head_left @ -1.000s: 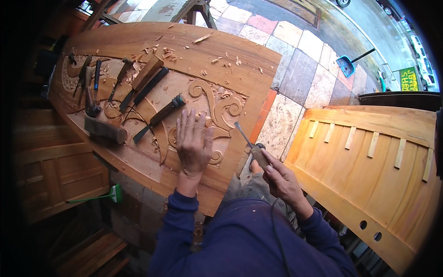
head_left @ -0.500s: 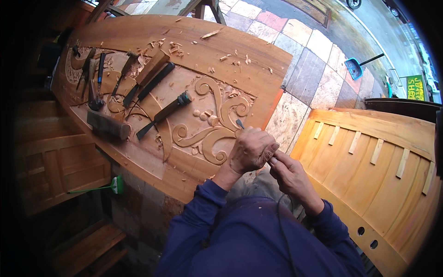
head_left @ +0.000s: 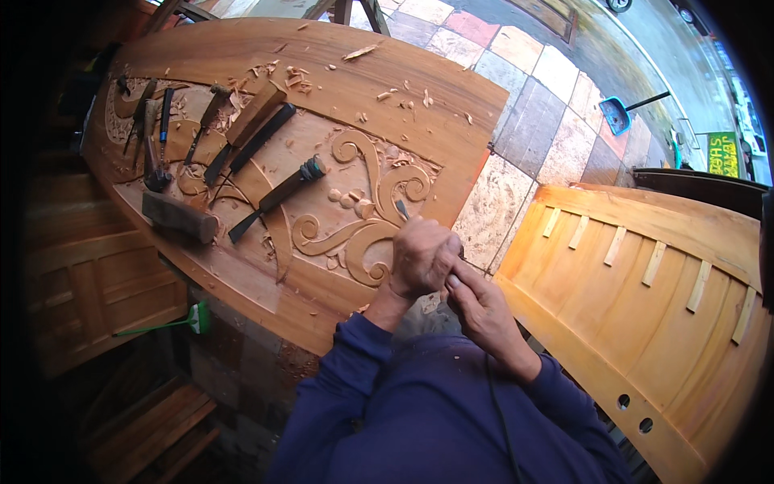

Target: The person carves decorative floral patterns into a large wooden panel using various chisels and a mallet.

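My left hand point(head_left: 422, 258) is closed around a narrow-bladed carving tool point(head_left: 402, 208), its metal tip at the raised scrolls point(head_left: 364, 165) of a carved wooden panel point(head_left: 439, 97). My right hand point(head_left: 484, 315) grips the tool's handle just behind, touching the left; a black cord runs down from it. The handle is mostly hidden by my fingers. Left of my hands lie a dark-handled chisel point(head_left: 276, 196), several more chisels and gouges point(head_left: 211, 121), and a dark wooden mallet head point(head_left: 180, 215), among pale shavings.
A second wooden panel point(head_left: 621, 339) with short battens stands at the right. Beyond are a tiled floor point(head_left: 548, 109), a blue dustpan point(head_left: 615, 117), a green sign and vehicles. At lower left are another paneled door point(head_left: 121, 298), a green broom point(head_left: 196, 319) and wooden planks.
My left hand has left the panel's surface and closed on the tool beside my right hand. Since half a second ago both hands have shifted slightly up and left with it.
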Action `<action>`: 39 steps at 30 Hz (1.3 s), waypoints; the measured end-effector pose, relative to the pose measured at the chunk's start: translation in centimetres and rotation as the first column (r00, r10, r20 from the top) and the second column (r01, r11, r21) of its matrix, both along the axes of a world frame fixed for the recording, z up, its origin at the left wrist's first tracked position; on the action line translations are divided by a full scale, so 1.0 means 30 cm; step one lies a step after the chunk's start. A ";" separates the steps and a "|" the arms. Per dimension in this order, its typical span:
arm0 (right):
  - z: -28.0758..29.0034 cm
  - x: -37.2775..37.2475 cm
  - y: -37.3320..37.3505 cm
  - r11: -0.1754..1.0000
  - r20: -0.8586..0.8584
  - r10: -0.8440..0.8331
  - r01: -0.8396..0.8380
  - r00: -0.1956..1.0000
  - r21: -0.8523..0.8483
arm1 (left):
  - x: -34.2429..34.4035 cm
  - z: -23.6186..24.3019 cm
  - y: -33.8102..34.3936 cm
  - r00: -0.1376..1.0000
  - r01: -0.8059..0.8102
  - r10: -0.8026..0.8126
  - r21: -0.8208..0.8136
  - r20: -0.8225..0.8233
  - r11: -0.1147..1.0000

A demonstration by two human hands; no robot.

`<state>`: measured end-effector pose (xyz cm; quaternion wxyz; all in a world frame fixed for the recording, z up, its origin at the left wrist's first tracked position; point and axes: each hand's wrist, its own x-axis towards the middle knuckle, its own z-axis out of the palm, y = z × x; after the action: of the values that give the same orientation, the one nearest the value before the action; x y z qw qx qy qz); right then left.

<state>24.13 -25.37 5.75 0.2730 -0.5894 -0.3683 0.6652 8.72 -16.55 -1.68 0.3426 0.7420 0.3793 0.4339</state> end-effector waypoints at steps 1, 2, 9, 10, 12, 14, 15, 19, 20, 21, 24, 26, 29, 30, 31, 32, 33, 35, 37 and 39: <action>-0.007 -0.009 -0.004 1.000 -0.009 -0.014 0.014 1.000 0.017 | -0.003 -0.004 0.001 1.000 -0.014 0.014 -0.012 0.004 1.000; -0.010 -0.019 0.002 0.999 -0.026 -0.023 0.024 0.999 0.040 | -0.003 0.004 -0.002 1.000 -0.016 0.016 -0.006 0.000 1.000; 0.041 -0.036 -0.027 0.996 -0.059 -0.084 0.082 0.995 -0.030 | -0.006 0.009 -0.024 0.997 0.035 -0.031 -0.051 0.077 0.998; 0.012 -0.034 -0.037 0.995 -0.063 -0.092 0.090 0.994 -0.031 | -0.007 0.006 -0.020 0.996 0.026 -0.020 -0.065 0.089 0.998; 0.001 -0.040 -0.034 0.995 -0.061 -0.097 0.095 0.993 -0.033 | -0.014 -0.026 -0.006 0.999 -0.006 0.007 -0.024 0.053 1.000; -0.003 -0.067 -0.001 0.994 -0.034 -0.109 0.109 0.993 -0.003 | -0.018 -0.027 -0.003 0.999 -0.032 0.032 0.023 0.011 0.999; -0.004 -0.064 -0.007 0.994 -0.036 -0.111 0.111 0.993 -0.001 | -0.017 -0.014 0.000 0.999 -0.020 0.020 0.004 0.035 1.000; 0.013 -0.065 -0.050 0.991 -0.106 -0.132 0.130 0.986 -0.029 | -0.024 0.006 -0.021 0.996 0.024 -0.022 -0.021 0.089 1.000; 0.024 -0.073 -0.059 0.986 -0.145 -0.163 0.159 0.976 -0.045 | -0.026 0.008 -0.027 0.988 0.040 -0.031 -0.060 0.152 0.997; 0.026 -0.081 -0.060 0.986 -0.141 -0.168 0.163 0.976 -0.047 | -0.027 0.002 -0.022 0.988 0.039 -0.028 -0.071 0.150 0.997; 0.034 -0.103 -0.049 0.981 -0.141 -0.194 0.189 0.971 -0.047 | -0.028 -0.014 -0.019 0.984 0.036 -0.024 -0.067 0.174 0.997; 0.048 -0.115 -0.033 0.973 -0.134 -0.225 0.216 0.965 -0.078 | -0.028 -0.015 -0.010 0.984 0.036 -0.024 -0.069 0.175 0.997; 0.001 -0.122 -0.050 0.955 -0.226 -0.294 0.279 0.929 -0.097 | -0.032 -0.008 0.002 0.986 0.041 -0.029 -0.072 0.164 0.997; -0.007 -0.123 -0.052 0.954 -0.225 -0.299 0.285 0.927 -0.096 | -0.032 -0.005 -0.001 0.988 0.041 -0.029 -0.077 0.153 0.996; -0.012 -0.123 -0.052 0.953 -0.246 -0.302 0.292 0.921 -0.079 | -0.030 -0.005 -0.007 0.987 0.046 -0.034 -0.076 0.154 0.996; -0.011 -0.127 -0.043 0.953 -0.270 -0.301 0.297 0.914 -0.058 | -0.032 -0.005 -0.005 0.987 0.033 -0.020 -0.077 0.159 0.997; 0.009 -0.125 -0.040 0.953 -0.273 -0.302 0.299 0.913 -0.054 | -0.035 -0.004 -0.003 0.986 0.018 -0.005 -0.078 0.164 0.997; 0.065 -0.115 -0.034 0.988 -0.106 -0.156 0.152 0.982 -0.040 | -0.043 0.003 -0.006 0.987 0.038 -0.024 -0.089 0.156 0.995; 0.040 -0.138 -0.039 0.981 -0.109 -0.192 0.191 0.975 -0.024 | -0.052 0.001 -0.001 0.988 0.060 -0.043 -0.106 0.151 0.993; 0.034 -0.163 -0.039 0.975 -0.109 -0.224 0.224 0.969 -0.011 | -0.063 -0.006 0.012 0.989 0.070 -0.059 -0.081 0.137 0.994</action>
<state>19.24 -26.53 6.77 0.3665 -0.5896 -0.2844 0.6612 6.83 -16.18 -1.87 0.4126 0.7077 0.3495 0.4548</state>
